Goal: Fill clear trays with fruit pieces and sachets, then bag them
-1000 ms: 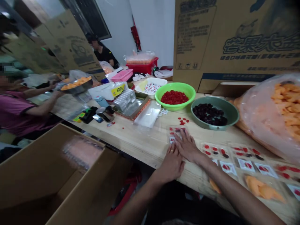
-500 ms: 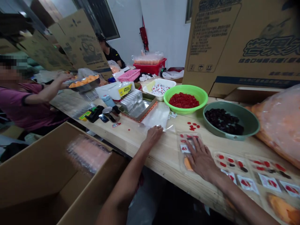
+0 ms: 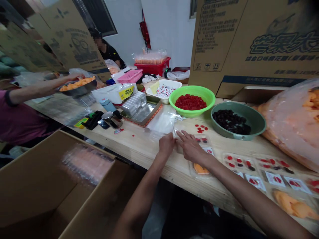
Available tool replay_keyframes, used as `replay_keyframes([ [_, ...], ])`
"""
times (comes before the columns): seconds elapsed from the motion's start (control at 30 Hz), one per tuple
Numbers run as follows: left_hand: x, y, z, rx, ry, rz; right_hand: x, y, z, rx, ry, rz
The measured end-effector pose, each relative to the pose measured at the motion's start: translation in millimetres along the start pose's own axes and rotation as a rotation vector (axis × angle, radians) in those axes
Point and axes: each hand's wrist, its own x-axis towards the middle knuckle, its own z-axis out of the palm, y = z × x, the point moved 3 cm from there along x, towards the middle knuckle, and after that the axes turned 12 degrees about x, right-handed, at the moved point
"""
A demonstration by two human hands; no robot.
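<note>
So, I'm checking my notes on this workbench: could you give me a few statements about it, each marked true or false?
1. The left hand and the right hand are close together, near the clear plastic bags. True.
2. The bright green bowl holds red pieces. True.
3. Dark pieces fill the pink basket. False: the dark pieces lie in the dull green bowl.
4. The cardboard box at lower left is closed on top. False: that cardboard box is open.
5. A big clear bag sits to the left of both green bowls. False: it sits to their right.
</note>
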Motion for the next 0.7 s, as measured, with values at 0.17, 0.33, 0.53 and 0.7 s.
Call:
replay_keyframes([
  [0.17,1,-12,-4.6,-0.122,0.002,0.063,19,11,-2,-0.076,0.069,0.08],
  [0.33,7,-17,3.0,-0.256,0.045,0.019,13,14,-9,-0.089,0.003,0.134],
  [0.53,1,-19,15.2,-0.36,0.138,-0.118,8,15,-1,-0.051,-0.121,0.212],
  [0.7,-20,-22,19.4,-0.369,0.25,-0.203,-4,12,11,0.026,-0.089,0.226],
])
